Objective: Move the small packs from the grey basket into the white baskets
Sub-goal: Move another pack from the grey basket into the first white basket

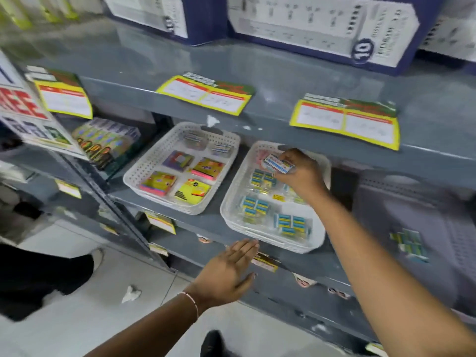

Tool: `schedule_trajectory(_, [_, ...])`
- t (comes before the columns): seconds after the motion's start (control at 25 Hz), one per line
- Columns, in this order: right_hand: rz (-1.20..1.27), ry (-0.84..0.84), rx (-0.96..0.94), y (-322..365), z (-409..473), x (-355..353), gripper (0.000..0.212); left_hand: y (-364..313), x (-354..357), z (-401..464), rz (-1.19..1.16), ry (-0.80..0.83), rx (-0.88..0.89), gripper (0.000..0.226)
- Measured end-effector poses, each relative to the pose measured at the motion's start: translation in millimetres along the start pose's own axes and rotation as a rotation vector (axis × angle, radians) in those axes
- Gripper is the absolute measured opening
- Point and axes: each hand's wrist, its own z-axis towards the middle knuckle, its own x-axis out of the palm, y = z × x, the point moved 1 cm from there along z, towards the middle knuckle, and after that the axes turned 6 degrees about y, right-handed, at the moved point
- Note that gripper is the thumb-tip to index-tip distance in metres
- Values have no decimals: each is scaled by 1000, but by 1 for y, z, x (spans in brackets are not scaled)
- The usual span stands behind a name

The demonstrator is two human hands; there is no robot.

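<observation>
My right hand (301,171) reaches over the far end of the right white basket (231,202) and is shut on a small white-and-blue pack (278,164). That basket holds several clear packs of blue and yellow items (255,206). The left white basket (144,171) on the same shelf holds colourful sticky-note packs (192,190). The grey basket (386,210) stands at the right, blurred, with a few small green-blue packs (409,244) inside. My left hand (226,273) is flat and open, fingers against the shelf's front edge below the right white basket.
Grey metal shelving (206,225) with yellow price tags (203,95) on its edges. Blue-and-white boxes (322,27) stand on the upper shelf. Boxed goods (108,140) sit left of the white baskets. A crumpled paper (131,293) and a dark shape (38,276) lie on the floor.
</observation>
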Motion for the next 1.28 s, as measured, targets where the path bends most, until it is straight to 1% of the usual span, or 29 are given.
schedule_trajectory(0.08, [-30, 55, 13, 23, 26, 25, 33, 26, -8, -12, 17, -28, -79, 62])
schedule_trajectory(0.2, [-63, 99, 47, 47, 63, 60, 27, 58, -15, -20, 39, -16, -176, 62])
schedule_trajectory(0.28, [-74, 160, 72, 56, 85, 80, 26, 72, -18, -20, 55, -14, -192, 61])
schedule_trajectory(0.36, [-93, 249, 120, 61, 107, 100, 19, 84, -18, -19, 68, -10, -199, 61])
schedule_trajectory(0.4, [-126, 285, 147, 63, 116, 109, 22, 90, -18, -18, 74, -13, -197, 60])
schedule_trajectory(0.44, [-159, 325, 167, 62, 125, 116, 34, 95, -16, -18, 75, -19, -196, 59])
schedule_trajectory(0.48, [-182, 349, 182, 62, 133, 123, 40, 101, -14, -18, 71, -22, -190, 59])
schedule_trajectory(0.52, [-178, 358, 181, 63, 139, 130, 36, 105, -12, -20, 70, -27, -182, 58])
schedule_trajectory(0.6, [-207, 362, 136, 67, 150, 142, 19, 112, -7, -21, 77, -45, -155, 56])
schedule_trajectory(0.64, [-222, 355, 132, 68, 155, 148, 17, 112, -5, -22, 77, -55, -147, 56])
schedule_trajectory(0.68, [-230, 343, 127, 68, 161, 153, 18, 113, -4, -21, 71, -63, -147, 56])
schedule_trajectory(0.72, [-255, 327, 131, 67, 167, 158, 23, 113, -3, -21, 61, -64, -157, 56])
schedule_trajectory(0.8, [-334, 313, 142, 60, 178, 168, 41, 114, 0, -21, 45, -52, -191, 58])
schedule_trajectory(0.84, [-355, 315, 142, 59, 181, 171, 42, 113, 0, -21, 40, -43, -203, 59])
schedule_trajectory(0.96, [-361, 275, 129, 51, 190, 178, 35, 113, -2, -20, 19, -36, -207, 60])
schedule_trajectory(1.04, [-407, 252, 103, 51, 191, 180, 29, 113, -2, -21, 2, -50, -201, 59])
schedule_trajectory(1.28, [-438, 257, 89, 46, 196, 184, 22, 113, -1, -21, -17, -82, -211, 57])
